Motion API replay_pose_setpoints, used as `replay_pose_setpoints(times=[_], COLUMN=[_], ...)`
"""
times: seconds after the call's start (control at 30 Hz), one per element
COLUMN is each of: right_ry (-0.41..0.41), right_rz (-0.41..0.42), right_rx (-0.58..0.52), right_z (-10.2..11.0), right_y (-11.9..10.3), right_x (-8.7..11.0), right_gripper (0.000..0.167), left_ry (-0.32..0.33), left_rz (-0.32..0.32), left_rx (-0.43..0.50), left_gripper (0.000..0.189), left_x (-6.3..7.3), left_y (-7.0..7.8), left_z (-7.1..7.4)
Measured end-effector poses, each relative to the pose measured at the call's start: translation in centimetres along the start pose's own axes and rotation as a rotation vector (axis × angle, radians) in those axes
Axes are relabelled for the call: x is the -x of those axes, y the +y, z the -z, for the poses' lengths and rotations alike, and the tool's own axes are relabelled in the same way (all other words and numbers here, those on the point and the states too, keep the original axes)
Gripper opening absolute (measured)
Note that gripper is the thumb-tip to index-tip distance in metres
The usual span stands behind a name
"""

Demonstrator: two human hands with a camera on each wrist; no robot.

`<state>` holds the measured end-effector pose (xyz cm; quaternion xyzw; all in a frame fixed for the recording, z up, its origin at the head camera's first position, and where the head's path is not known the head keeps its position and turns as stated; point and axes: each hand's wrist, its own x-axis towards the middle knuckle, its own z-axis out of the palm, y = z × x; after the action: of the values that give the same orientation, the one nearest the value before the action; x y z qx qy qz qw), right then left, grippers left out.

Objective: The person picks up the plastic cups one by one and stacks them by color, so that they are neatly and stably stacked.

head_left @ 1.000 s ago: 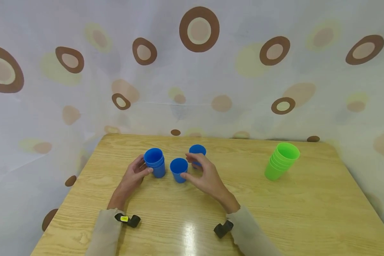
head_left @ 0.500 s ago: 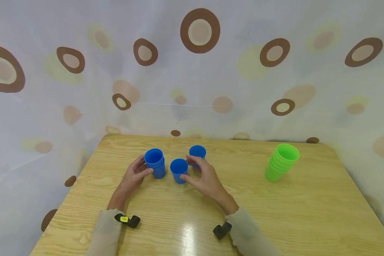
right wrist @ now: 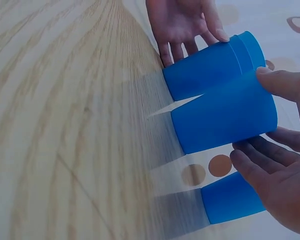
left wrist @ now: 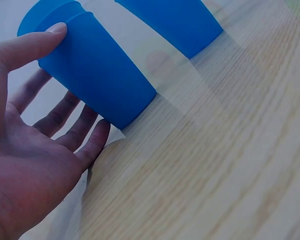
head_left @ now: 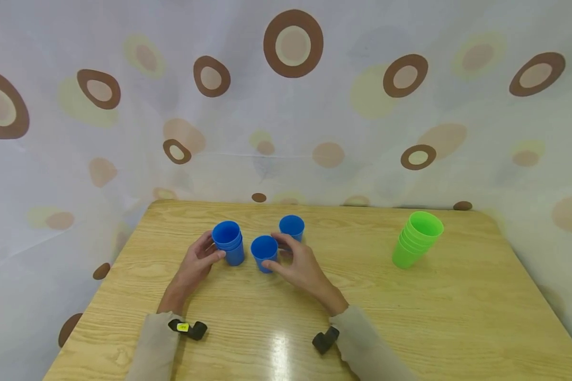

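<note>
My left hand grips a nested stack of blue cups from its left side. In the left wrist view the thumb lies near the rims of the stack, with the fingers behind and below. A single blue cup stands upright just right of the stack. My right hand holds this cup, its thumb on the near side and fingers on the far side, as the right wrist view shows on the cup. Behind the right fingers stands another blue cup, partly hidden by them.
A leaning-looking stack of green cups stands at the right of the wooden table. A patterned white cloth hangs behind the table and along its sides.
My right hand has shifted slightly left, its fingers drawing in from the rear cup toward the single blue cup. The left hand and the cups stay in place; the head view shifts slightly.
</note>
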<state>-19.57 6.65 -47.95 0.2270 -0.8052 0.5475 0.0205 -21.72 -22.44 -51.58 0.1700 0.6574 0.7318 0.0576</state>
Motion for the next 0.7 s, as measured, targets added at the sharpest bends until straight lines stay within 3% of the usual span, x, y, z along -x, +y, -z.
replay_pose_setpoints(times=[0.4, 0.7], right_ry=[0.007, 0.001], right_rz=[-0.016, -0.018], right_rx=[-0.004, 0.0], right_z=[-0.19, -0.23], right_y=[0.05, 0.24], right_x=[0.06, 0.01], right_gripper=[0.062, 0.059], left_ry=[-0.011, 0.002], left_rz=[-0.02, 0.003], left_rx=[0.015, 0.007], left_gripper=[0.057, 0.057], left_x=[0.02, -0.06], left_y=[0.07, 0.02], left_z=[-0.08, 0.0])
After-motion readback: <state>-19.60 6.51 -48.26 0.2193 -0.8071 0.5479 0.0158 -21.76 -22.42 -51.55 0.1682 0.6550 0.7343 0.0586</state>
